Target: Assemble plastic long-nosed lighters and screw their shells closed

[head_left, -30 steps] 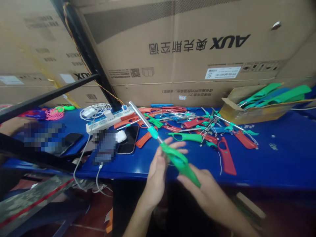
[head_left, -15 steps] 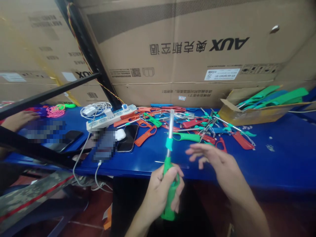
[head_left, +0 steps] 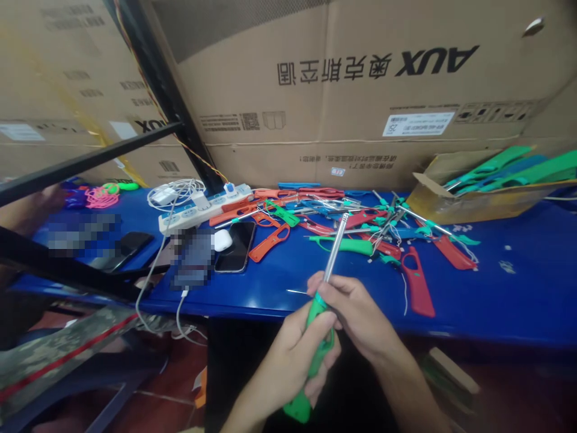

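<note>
My left hand (head_left: 293, 349) is closed around the green handle of a long-nosed lighter (head_left: 318, 358), its metal tube pointing up and slightly right. With thumb and fingers, my right hand (head_left: 358, 310) pinches the lower tube, where a teal collar (head_left: 318, 305) meets the handle. Beyond my hands lies a pile of lighter parts: a green handle piece (head_left: 345, 245), a red handle piece (head_left: 418, 285), an orange one (head_left: 269, 243), and metal tubes with teal collars and thin wires.
An open cardboard box (head_left: 478, 207) with green and blue lighters stands at the right. Left of the pile are a white power strip (head_left: 205, 210), phones and a black metal frame (head_left: 90, 162). Another person's hand (head_left: 31, 207) is at far left. Large cartons (head_left: 342, 36) stand behind.
My right hand has come in from the right and taken hold of the tube's base. The teal collar has moved down the tube to the handle. The lighter leans further right.
</note>
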### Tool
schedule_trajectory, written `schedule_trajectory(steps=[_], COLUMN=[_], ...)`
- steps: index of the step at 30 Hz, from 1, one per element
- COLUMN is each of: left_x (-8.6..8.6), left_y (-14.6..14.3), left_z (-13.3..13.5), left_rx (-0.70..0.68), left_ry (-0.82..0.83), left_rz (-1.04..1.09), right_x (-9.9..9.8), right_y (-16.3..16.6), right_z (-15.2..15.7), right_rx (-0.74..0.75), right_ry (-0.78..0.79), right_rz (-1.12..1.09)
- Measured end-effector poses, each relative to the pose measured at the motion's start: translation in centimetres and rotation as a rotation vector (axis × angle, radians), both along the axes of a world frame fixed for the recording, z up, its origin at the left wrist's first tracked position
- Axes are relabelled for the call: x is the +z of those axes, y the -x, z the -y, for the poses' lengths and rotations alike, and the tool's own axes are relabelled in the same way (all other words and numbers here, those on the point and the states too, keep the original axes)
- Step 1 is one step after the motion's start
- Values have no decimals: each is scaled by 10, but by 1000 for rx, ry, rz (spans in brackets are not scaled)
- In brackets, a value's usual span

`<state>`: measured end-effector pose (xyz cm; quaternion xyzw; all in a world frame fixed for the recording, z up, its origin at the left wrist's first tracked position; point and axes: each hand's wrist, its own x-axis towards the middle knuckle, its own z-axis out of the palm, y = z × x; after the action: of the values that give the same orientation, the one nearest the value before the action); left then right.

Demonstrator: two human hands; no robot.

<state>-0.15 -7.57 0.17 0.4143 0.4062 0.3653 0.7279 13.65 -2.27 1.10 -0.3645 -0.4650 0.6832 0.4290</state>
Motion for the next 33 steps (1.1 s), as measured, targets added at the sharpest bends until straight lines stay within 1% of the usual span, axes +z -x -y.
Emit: schedule_trajectory(steps=[3, 6, 11, 13, 15, 17, 19, 20, 21, 23, 25, 27, 28, 29, 30, 31, 32, 33], left_x=[4, 11, 32, 35, 31, 22, 11, 5, 1, -3, -2, 3, 5, 8, 10, 12, 12, 12], left_y=[3, 3, -5, -9, -13, -15, -13, -10, -5, 6, 18, 27, 29, 31, 31, 30, 28, 25], left_z=[-1, 0, 4, 2, -2, -7, -11, -13, -14, -18, -25, -38, -46, -56, -65, -74, -82, -88], left_rx=[-34, -63, -121, -135, -130, -116, -86, -56, -12, 82, 189, 353, 451, 541, 580, 583, 573, 560], left_ry=[48, 87, 130, 145, 147, 139, 131, 126, 123, 116, 77, 5, -49, -105, -136, -155, -162, -159], left_rz=[65, 105, 146, 172, 205, 229, 277, 330, 404, 547, 604, 650, 679, 703, 703, 695, 686, 673], right_x=[-5, -6, 7, 13, 15, 14, 9, 5, 0, -9, -16, -19, -19, -18, -17, -16, -16, -17], right_y=[2, 2, -4, -8, -11, -15, -20, -24, -30, -49, -79, -119, -142, -166, -190, -213, -236, -257], right_z=[3, 7, 16, 17, 15, 12, 10, 10, 10, 12, 13, 10, 7, 2, -2, -7, -13, -18], right_rx=[33, 23, 0, -18, -51, -53, -66, -107, -181, -402, -636, -882, -1012, -1128, -1201, -1180, -1119, -1058], right_ry=[-97, -109, -103, -98, -98, -144, -253, -312, -365, -428, -443, -462, -446, -386, -277, -139, -44, 32], right_rz=[-37, -99, -114, -71, 3, 98, 196, 247, 304, 452, 655, 866, 975, 1092, 1234, 1383, 1509, 1589])
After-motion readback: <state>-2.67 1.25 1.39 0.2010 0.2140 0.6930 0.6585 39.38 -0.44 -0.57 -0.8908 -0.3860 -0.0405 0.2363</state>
